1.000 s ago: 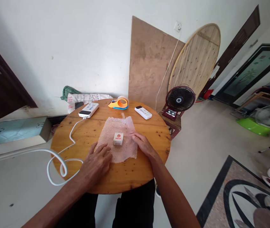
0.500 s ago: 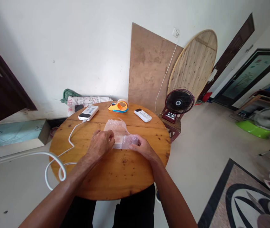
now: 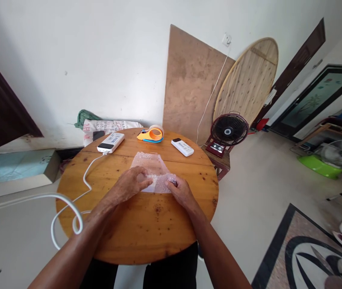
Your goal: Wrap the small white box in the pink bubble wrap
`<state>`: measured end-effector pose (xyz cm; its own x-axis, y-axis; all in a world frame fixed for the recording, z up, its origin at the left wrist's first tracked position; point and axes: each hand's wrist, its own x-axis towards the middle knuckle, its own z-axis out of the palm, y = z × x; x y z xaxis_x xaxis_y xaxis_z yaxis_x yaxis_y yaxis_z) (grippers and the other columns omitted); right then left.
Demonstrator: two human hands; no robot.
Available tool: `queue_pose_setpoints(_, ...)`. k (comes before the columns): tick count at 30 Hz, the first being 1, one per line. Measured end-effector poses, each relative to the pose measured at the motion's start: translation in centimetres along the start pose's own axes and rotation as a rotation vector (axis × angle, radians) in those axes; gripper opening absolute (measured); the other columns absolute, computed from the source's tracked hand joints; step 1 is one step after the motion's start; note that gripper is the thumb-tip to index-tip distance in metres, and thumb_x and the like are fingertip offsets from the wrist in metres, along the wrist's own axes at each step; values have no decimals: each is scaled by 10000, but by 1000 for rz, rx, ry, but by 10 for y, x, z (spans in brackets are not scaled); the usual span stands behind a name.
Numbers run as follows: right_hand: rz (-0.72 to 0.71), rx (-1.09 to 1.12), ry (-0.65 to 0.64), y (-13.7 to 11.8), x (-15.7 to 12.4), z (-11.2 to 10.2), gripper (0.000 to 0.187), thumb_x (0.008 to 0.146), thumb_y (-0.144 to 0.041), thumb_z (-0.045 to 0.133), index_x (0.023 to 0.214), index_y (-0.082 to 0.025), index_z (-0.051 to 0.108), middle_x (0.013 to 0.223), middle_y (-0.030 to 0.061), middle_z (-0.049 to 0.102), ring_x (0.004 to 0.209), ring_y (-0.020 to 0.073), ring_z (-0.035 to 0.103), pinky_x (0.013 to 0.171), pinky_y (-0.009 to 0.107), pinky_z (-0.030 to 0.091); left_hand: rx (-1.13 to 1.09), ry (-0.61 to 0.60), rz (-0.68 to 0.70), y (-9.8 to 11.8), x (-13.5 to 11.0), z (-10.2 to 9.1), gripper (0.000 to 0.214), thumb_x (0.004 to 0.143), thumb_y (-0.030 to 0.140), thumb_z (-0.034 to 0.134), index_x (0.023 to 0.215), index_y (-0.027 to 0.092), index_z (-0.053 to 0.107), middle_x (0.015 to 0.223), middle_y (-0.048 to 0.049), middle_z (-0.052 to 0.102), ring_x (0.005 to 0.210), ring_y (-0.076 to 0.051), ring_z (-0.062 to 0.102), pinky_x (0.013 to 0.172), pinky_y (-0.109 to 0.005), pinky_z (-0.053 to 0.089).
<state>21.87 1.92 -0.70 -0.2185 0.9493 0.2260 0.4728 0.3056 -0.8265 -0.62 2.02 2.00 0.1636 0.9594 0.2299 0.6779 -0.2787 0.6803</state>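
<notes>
Warm wood, a bit of pink

Pale pink see-through bubble wrap point(image 3: 151, 166) with that dotted bubble pattern. Honey-orange plank table point(image 3: 147, 228), speckled with dark knots. Bright orange tape dispenser point(image 3: 150, 133) with a blue edge. White power bank point(image 3: 110, 142) and white remote point(image 3: 182, 147), both black at one end, plus a white cable point(image 3: 47, 195). Off to the side: dark red fan point(image 3: 229, 130) with a black grille, lime green basin point(image 3: 320, 165), mottled beige rug point(image 3: 312, 224) with black border and swirls.

Both forearms reach forward, left grip point(image 3: 130, 185) and right grip point(image 3: 180, 190) close together, fingers pinched shut.
</notes>
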Motion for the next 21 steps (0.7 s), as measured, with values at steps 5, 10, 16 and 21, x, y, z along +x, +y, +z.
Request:
queue_pose_setpoints(5,-25,98,19,0,1,1,245,806,-355,544,927,-177,661,913,35,633,792,171,550,730,266,424,-291,-72,-73,-3,2,9,260,753,441,578,719,184,588,914,-21,678,751,-156,593,694,-261,437)
queue_pose_setpoints(10,77,162,-119,-13,-3,-8,258,800,-380,560,881,-150,645,763,2,601,686,144,516,630,244,401,-441,-68,-72,-3,-1,14,247,738,423,613,734,175,609,868,-17,673,739,-139,586,692,-246,444)
queue_pose_setpoints(16,105,-2,-232,-35,-2,-20,222,745,-362,642,837,-161,629,768,-7,598,688,132,500,608,228,382,-470,-99,-58,-1,-7,17,237,749,409,612,727,173,614,888,-25,682,768,-150,596,711,-257,455)
queue_pose_setpoints(21,105,27,-256,-43,-1,-23,361,727,-313,667,1062,-198,594,872,2,615,738,136,522,638,230,401,-449,-121,-4,2,-10,20,238,765,411,595,718,179,615,929,-32,685,805,-159,607,733,-265,460)
